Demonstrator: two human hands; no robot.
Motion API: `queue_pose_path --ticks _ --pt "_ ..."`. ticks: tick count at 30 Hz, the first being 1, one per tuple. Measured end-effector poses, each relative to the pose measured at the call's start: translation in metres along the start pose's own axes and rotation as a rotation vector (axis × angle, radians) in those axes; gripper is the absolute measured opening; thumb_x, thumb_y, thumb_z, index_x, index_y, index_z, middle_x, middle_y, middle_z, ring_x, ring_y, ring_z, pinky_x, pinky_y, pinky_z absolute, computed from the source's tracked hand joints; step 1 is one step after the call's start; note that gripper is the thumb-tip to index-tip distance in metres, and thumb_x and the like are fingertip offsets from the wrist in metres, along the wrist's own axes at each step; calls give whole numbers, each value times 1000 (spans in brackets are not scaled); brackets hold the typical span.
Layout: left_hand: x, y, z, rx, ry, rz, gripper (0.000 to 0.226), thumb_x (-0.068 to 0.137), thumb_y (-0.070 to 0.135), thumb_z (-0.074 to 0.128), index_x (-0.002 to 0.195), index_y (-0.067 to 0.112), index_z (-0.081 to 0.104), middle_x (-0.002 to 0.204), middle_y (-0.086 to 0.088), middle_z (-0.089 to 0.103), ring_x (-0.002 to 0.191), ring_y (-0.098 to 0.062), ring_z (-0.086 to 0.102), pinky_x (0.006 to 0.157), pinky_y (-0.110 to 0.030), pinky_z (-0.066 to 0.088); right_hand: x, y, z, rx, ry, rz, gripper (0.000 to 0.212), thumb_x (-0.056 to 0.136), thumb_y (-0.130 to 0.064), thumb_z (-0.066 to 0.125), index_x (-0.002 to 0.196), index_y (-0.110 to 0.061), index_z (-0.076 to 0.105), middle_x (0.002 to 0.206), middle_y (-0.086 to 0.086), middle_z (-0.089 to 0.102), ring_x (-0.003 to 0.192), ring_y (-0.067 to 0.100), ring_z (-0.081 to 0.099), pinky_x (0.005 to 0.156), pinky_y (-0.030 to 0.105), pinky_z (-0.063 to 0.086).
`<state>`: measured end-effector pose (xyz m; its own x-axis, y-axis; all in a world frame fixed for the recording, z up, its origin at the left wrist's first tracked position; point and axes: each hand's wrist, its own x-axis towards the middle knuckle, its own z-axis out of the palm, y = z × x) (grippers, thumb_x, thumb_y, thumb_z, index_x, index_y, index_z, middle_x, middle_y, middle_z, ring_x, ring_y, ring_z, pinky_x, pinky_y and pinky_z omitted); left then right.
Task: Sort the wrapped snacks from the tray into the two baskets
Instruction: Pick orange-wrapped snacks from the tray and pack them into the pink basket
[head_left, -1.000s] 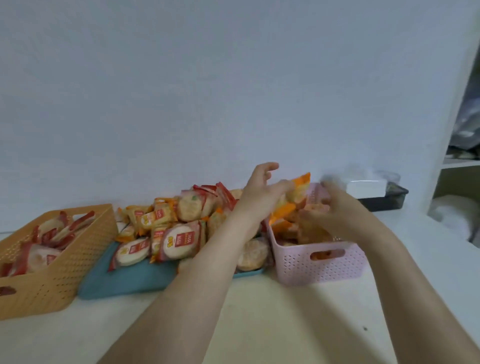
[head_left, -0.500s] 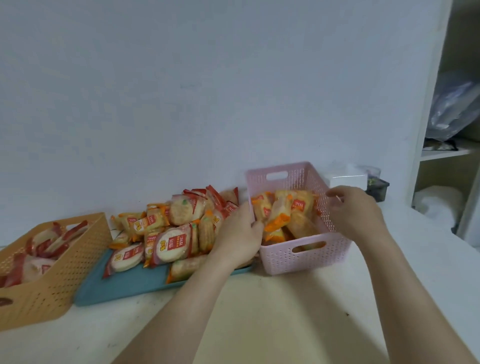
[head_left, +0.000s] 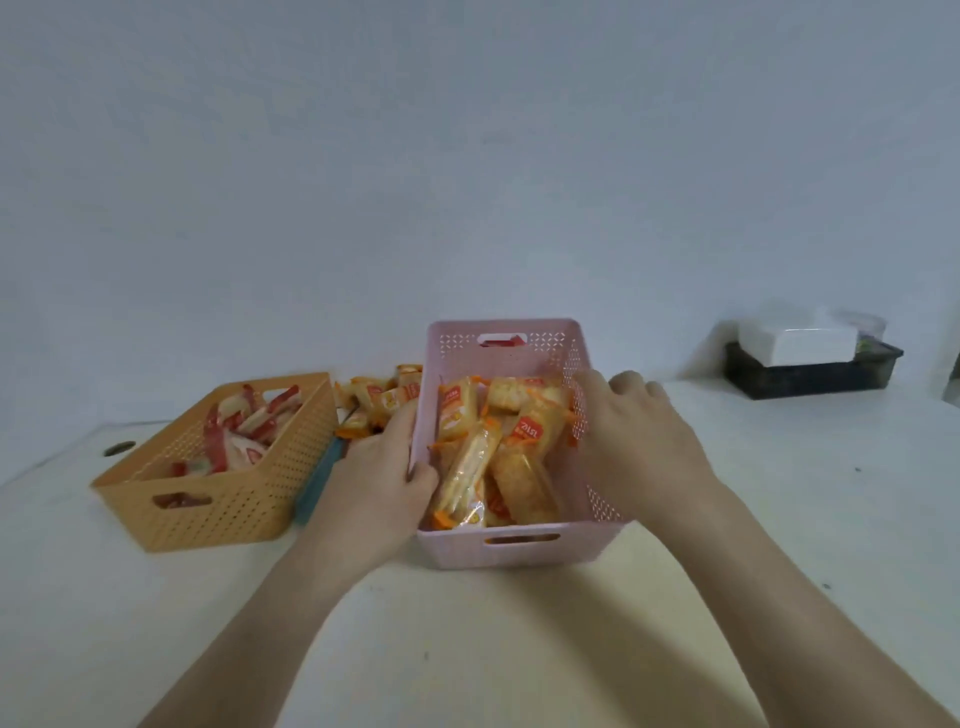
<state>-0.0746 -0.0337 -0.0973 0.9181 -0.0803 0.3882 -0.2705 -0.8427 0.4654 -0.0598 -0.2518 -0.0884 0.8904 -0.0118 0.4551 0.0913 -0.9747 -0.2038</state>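
**Q:** Where were your hands?

**A:** My left hand (head_left: 379, 483) gripped the pink basket (head_left: 519, 551) by its left wall, thumb hooked inside the rim. My right hand (head_left: 639, 447) curled over its right wall. The basket sat at twelve o'clock, holding orange-wrapped snacks (head_left: 467, 467).

**Q:** And beyond?

**A:** Unsorted snacks (head_left: 374, 400) lay on the teal tray (head_left: 319, 483) at ten o'clock. The orange basket (head_left: 218, 514) was at nine.

**Q:** How would they handle?

**A:** Light and slippery, I judged, probably brittle inside. Best pinched at a crimped end.
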Motion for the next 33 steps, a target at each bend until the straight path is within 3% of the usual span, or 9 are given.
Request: queue_pose_path --ticks 4,6,10,12,15,18,21,27,33 --pt "-5 -26 3 116 -59 -86 65 92 21 49 150 24 20 145 -5 44 127 -27 45 104 -44 40 -4 -28 13 -13 229 -137 35 77 -22 56 112 -18 60 111 9 58 102 35 50 74 41 40" --pt "-1 -27 0 325 44 77 71 89 19 49 152 19 17 157 -10 23 140 -31 24 114 -45 26 -1 -34 13 84 87 -260 36 84 -35 55 119 -27 57 112 2 61 105 30 56 83 41 40" --pt "6 -6 -5 373 -124 443 67 81 6 44 143 28 39 156 -2 29 141 -24 26 115 -38 24 0 -38 9 -18 -377 -391 54 81 -45 60 131 -41 40 113 -4 63 103 26 61 84 40 50" --pt "12 4 -11 360 -260 416 58 84 4 48 136 28 42 141 7 45 131 -17 40 106 -29 34 2 -41 5 61 -446 -441 37 82 -34 59 119 -39 53 100 -6 65 94 23 62 78 33 51" --pt "24 7 -23 330 -429 354 57 79 6 59 125 33 40 98 17 52 95 -14 54 81 -37 49 5 -42 -1 167 -533 -426 32 81 -25 62 111 -37 60 89 -12 64 87 16 61 76 28 50" --pt "38 2 -33 244 -631 262 68 72 19 76 123 43 38 106 12 59 97 -12 58 85 -38 50 10 -38 0 222 -608 -377 36 80 -27 66 113 -37 56 87 -18 60 83 8 57 68 19 46" --pt "46 3 -35 238 -653 238 71 67 33 85 122 45 42 117 13 58 105 -10 55 92 -34 46 15 -36 4 160 -685 -378 46 81 -26 67 124 -36 53 99 -16 57 91 11 56 72 22 45" --pt "46 9 -16 687 -437 411 58 69 64 70 116 34 55 95 10 46 108 -18 48 82 -36 30 13 -36 18 189 -450 -342 46 81 -14 66 120 -36 58 104 -5 64 97 17 59 75 27 45" --pt "36 22 12 845 -214 412 23 78 29 66 100 25 59 103 2 65 105 -25 55 79 -36 28 9 -34 32 129 -144 -281 34 79 -15 61 110 -26 55 102 4 67 97 30 61 73 35 47"
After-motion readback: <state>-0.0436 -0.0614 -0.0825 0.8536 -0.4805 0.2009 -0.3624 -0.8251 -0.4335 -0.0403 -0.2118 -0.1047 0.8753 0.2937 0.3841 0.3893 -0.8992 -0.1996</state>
